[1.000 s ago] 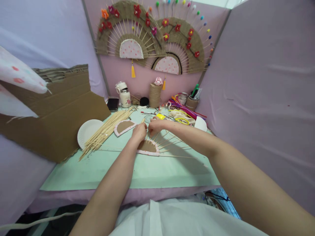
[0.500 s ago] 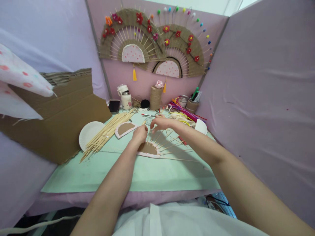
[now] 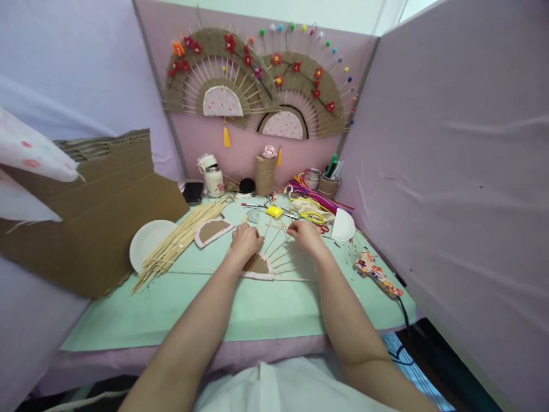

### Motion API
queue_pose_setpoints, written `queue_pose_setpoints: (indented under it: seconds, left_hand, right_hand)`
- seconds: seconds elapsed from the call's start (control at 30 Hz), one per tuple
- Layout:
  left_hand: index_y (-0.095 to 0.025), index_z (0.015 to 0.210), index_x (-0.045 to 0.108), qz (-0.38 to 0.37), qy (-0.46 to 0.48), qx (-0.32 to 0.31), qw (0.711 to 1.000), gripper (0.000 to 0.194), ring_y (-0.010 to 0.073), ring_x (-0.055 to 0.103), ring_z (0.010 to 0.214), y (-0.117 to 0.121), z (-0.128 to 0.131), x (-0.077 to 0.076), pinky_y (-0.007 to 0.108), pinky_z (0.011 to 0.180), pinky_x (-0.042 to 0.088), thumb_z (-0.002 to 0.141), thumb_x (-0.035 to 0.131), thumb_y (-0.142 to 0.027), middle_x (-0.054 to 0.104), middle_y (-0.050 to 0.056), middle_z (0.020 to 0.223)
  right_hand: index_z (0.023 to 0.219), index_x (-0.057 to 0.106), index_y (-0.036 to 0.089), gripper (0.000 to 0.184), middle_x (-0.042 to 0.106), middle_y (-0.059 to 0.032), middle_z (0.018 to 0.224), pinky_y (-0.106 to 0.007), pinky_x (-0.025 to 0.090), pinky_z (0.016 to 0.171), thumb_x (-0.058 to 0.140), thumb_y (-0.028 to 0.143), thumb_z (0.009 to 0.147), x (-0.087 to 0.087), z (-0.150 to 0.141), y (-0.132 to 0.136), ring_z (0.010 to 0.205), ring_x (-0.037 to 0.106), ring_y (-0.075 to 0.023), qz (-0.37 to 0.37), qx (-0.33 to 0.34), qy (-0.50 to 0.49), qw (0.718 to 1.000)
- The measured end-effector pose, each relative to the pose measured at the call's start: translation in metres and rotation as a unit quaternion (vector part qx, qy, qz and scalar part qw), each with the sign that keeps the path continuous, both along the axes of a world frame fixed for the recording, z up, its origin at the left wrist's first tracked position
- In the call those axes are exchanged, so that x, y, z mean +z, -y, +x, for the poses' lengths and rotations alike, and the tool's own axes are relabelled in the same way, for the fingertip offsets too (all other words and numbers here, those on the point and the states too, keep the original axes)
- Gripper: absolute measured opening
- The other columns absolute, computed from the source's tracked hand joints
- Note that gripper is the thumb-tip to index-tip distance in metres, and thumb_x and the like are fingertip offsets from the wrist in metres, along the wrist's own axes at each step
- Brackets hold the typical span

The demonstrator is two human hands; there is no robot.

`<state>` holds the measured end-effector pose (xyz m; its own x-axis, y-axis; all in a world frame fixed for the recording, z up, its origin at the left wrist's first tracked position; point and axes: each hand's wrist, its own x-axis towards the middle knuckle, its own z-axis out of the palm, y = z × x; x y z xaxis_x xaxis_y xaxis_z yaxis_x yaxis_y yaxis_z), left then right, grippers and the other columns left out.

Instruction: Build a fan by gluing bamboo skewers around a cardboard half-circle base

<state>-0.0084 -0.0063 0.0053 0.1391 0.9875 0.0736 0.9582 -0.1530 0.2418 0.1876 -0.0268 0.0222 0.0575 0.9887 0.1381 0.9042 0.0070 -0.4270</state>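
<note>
A half-round cardboard piece with a pink-and-white fabric rim lies before me, thin bamboo skewers fanning out from it. My left hand rests over its upper left side, fingers closed; what they grip is hidden. A thicker light stick shows beside that hand, partly covered by it. To the right, my right hand pinches the outer end of a skewer. Further left lies a second rimmed half-round cardboard piece. Beyond my hands is a small yellow object.
A skewer bundle overlaps a white paper plate on the left. A patterned glue gun with a cord lies right. Yellow-handled scissors, a twine spool and a bottle stand or lie behind. Large cardboard leans left.
My right hand has drawn back and to the right, from near my left hand to the skewer ends. The yellow object and glue gun now show. The view has shifted slightly.
</note>
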Motion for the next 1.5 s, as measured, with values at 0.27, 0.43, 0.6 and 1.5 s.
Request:
queue_pose_setpoints:
  seconds: [0.27,0.43,0.6,1.5]
  left_hand:
    - [-0.017,0.094,0.076,0.003,-0.042,-0.01,0.999,0.033,0.0336,0.051,0.116,-0.001,0.007,-0.004,0.043,0.096,0.041,0.086,0.051,-0.037,0.062,0.016,0.115]
    - [-0.018,0.093,0.076,0.006,-0.053,-0.014,0.998,0.032,0.0338,0.051,0.115,-0.002,0.008,-0.005,0.044,0.096,0.042,0.085,0.05,-0.035,0.062,0.016,0.114]
    - [-0.018,0.093,0.076,0.009,-0.056,-0.02,0.998,0.031,0.0339,0.051,0.114,-0.002,0.008,-0.006,0.043,0.095,0.042,0.085,0.05,-0.033,0.062,0.016,0.113]
    - [-0.018,0.094,0.077,0.014,-0.058,-0.022,0.998,0.031,0.0343,0.051,0.116,-0.006,0.01,-0.01,0.043,0.096,0.042,0.084,0.049,-0.029,0.062,0.017,0.113]
  right_hand:
    - [0.085,0.073,0.022,0.019,0.074,-0.0068,0.094,-0.038,0.033,0.088,0.055,0.029,0.087,0.002,0.007,-0.001,0.095,0.062,-0.0249,0.038,-0.089,-0.047,0.994]
    - [0.086,0.073,0.023,0.023,0.074,-0.0065,0.091,-0.038,0.033,0.09,0.052,0.032,0.088,0.003,0.013,-0.002,0.095,0.062,-0.0244,0.078,-0.133,-0.085,0.984]
    - [0.09,0.072,0.024,0.028,0.074,-0.0048,0.093,-0.038,0.033,0.089,0.047,0.036,0.089,0.004,0.021,0.0,0.092,0.061,-0.023,0.116,-0.168,-0.118,0.972]
    - [0.1,0.074,0.029,0.022,0.07,-0.0076,0.107,-0.041,0.03,0.091,0.056,0.025,0.087,-0.012,-0.018,-0.009,0.11,0.052,-0.0285,0.006,0.053,0.033,0.998]
